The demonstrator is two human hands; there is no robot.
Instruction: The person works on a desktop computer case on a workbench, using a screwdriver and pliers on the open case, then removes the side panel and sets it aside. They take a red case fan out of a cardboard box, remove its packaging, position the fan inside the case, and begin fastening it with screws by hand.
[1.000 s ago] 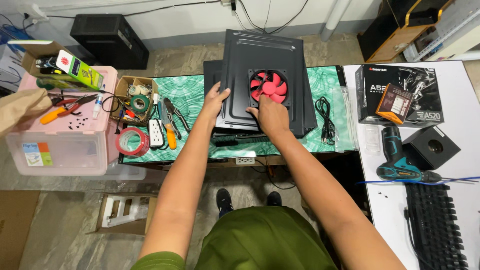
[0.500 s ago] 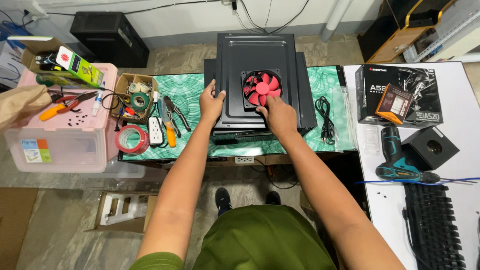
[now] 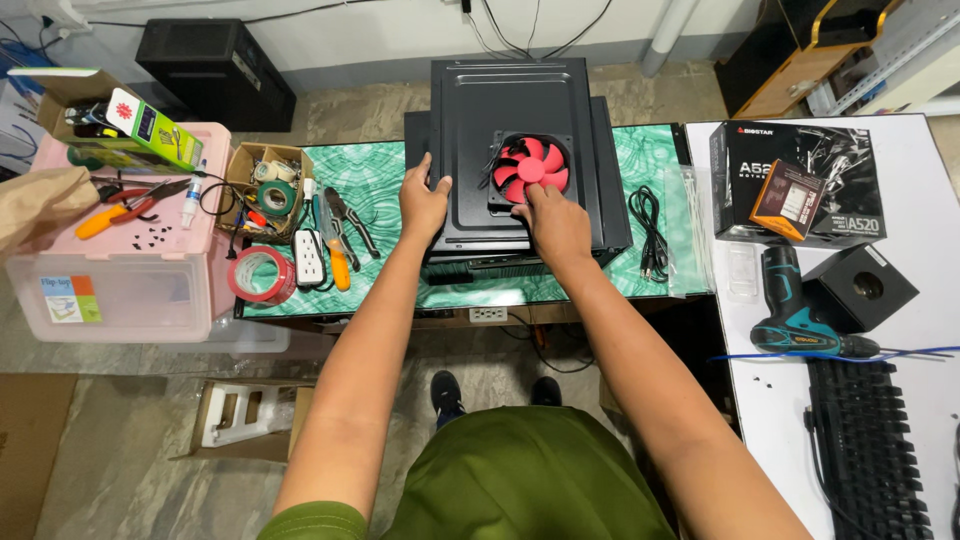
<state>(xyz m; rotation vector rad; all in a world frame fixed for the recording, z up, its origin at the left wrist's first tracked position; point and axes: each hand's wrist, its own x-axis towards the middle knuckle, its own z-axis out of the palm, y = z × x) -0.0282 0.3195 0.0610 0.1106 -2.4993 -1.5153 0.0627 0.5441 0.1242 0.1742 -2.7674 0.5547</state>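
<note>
Far left of frame: a pink storage bin with orange-handled pliers on its lid and a green carton at its upper corner. Right of it, at the left end of the green marbled table: a small cardboard box with rolls of tape, a roll of red tape, a white power strip, an orange-handled tool and black pliers.

Centre, upper half of frame: a black computer case panel lies flat on the table, carrying a red fan in a black frame, right of the panel's middle.

Left hand: rests on the panel's left edge, just left of the fan; fingers slightly spread and curled over the edge, gripping the metal.

Right hand: lies at the lower edge of the fan, fingertips touching the fan frame; fingers close together, flat, not closed around anything.

Right of the panel: a coiled black cable on the table. Further right, on a white table: a black product box, a small black cube box, a teal and black cordless driver, and a black keyboard at lower right.
</note>
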